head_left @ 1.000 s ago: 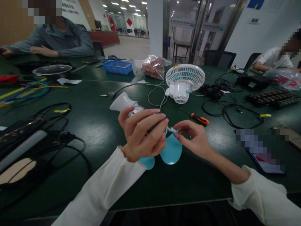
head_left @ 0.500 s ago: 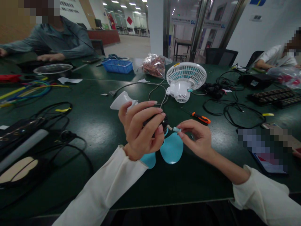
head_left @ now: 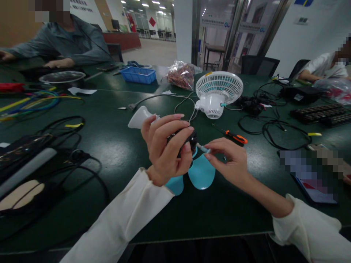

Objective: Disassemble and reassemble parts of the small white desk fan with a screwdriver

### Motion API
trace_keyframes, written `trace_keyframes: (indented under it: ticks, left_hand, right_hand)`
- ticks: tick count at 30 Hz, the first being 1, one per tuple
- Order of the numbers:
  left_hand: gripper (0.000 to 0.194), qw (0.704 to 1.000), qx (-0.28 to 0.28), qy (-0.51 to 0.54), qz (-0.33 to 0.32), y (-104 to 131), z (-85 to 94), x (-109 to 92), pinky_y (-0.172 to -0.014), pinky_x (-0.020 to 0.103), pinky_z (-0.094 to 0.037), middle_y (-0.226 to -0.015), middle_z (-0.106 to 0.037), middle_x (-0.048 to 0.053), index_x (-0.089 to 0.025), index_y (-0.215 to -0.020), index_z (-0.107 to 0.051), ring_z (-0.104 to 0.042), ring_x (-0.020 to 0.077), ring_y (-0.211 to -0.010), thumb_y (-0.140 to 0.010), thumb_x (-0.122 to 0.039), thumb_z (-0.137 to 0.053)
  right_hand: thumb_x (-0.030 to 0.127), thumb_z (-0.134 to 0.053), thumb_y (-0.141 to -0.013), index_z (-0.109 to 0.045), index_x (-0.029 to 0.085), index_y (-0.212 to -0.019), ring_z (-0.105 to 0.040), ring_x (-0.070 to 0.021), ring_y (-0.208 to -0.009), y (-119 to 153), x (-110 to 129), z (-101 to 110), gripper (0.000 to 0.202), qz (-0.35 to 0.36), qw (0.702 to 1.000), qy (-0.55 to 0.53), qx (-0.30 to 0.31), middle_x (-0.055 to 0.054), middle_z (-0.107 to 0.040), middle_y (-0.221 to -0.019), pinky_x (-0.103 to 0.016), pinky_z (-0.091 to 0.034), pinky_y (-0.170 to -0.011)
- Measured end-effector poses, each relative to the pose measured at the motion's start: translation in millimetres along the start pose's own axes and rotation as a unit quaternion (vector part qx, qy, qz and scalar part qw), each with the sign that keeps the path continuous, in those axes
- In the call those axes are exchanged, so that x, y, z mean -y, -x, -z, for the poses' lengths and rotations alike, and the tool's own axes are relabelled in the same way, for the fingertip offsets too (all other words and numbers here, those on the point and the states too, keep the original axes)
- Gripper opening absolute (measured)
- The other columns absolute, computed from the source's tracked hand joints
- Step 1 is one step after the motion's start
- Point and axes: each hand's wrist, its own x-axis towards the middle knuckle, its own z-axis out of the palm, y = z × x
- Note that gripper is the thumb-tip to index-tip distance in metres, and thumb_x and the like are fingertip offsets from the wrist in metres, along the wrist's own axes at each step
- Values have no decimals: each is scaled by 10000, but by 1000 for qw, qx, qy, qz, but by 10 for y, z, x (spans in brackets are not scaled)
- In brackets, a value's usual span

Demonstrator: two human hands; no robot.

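Observation:
My left hand (head_left: 168,146) is closed around a black fan motor (head_left: 193,138), which its fingers partly hide. In a pinch, my right hand (head_left: 229,157) holds a small light-blue knob (head_left: 204,149) against a pale stub sticking out of the motor. Below the hands lie light-blue fan blades (head_left: 202,171), partly covered by my left hand. A white flared fan base (head_left: 141,117) rests just beyond my left fingers. Behind my hands, the white fan cage with its housing (head_left: 214,104) sits on the table.
An orange-and-black screwdriver (head_left: 236,137) lies beyond my right hand. Grey cord (head_left: 159,95) runs behind the hands, near a blue basket (head_left: 138,75) and a bag of copper-coloured pieces (head_left: 181,75). Black cables (head_left: 274,133) and a phone (head_left: 309,182) are on the right. Two other people sit across the table.
My right hand has brought the light-blue knob slightly closer to the motor's stub, and the knob is now tilted. My left hand keeps its hold on the motor.

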Motion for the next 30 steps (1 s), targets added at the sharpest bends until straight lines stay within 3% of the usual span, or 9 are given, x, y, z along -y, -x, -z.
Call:
trace_keyframes:
  ticks: [2,6,11,19,25,30]
  left_hand:
    - [241,1000,7,8,1,-5,-4,0,-1066,559,-284,-976,-651,27,-313,-1002,-623,-596,275,-1037,-792,-336,-506]
    - [224,996,22,32,75,-9,-14,13,-1094,570,-231,-924,-645,40,-281,-894,-651,-591,300,-1031,-753,-426,-554]
    - [211,997,26,42,52,-3,-16,22,-1117,558,-196,-978,-639,44,-279,-927,-653,-572,298,-1073,-771,-377,-549]
    - [159,998,46,32,31,-28,-24,4,-1129,538,-215,-931,-683,23,-256,-890,-643,-626,260,-1004,-795,-275,-517]
    - [150,997,44,-48,-43,-55,-46,6,-1084,508,-326,-854,-705,-1,-231,-835,-614,-658,220,-949,-784,-188,-480]
    - [139,996,44,-62,-51,-54,-53,9,-1056,511,-358,-823,-702,-5,-231,-812,-609,-654,222,-944,-772,-180,-486]
  right_hand:
    - [239,-659,-826,-680,257,-967,-646,-156,-735,-4,1,-4,143,-3,1000,1,2,-30,-683,-872,-312,-567,-628]
    - [237,-649,-834,-685,255,-983,-639,-157,-792,-13,-14,-6,154,-32,999,-30,9,-30,-676,-901,-302,-563,-664]
    - [261,-652,-836,-694,252,-977,-629,-134,-752,-24,-34,-14,147,-100,987,-122,28,-19,-661,-890,-269,-558,-644]
    - [247,-664,-826,-717,252,-974,-635,-144,-800,-26,-47,-15,157,-104,988,-113,15,-25,-679,-912,-270,-551,-665]
    - [294,-724,-775,-715,244,-959,-639,-120,-711,-28,-82,-67,191,-214,950,-228,16,-1,-699,-841,-256,-548,-660]
    - [290,-757,-740,-692,241,-972,-643,-117,-676,-60,-106,-106,246,-279,902,-327,26,11,-700,-784,-243,-552,-636]
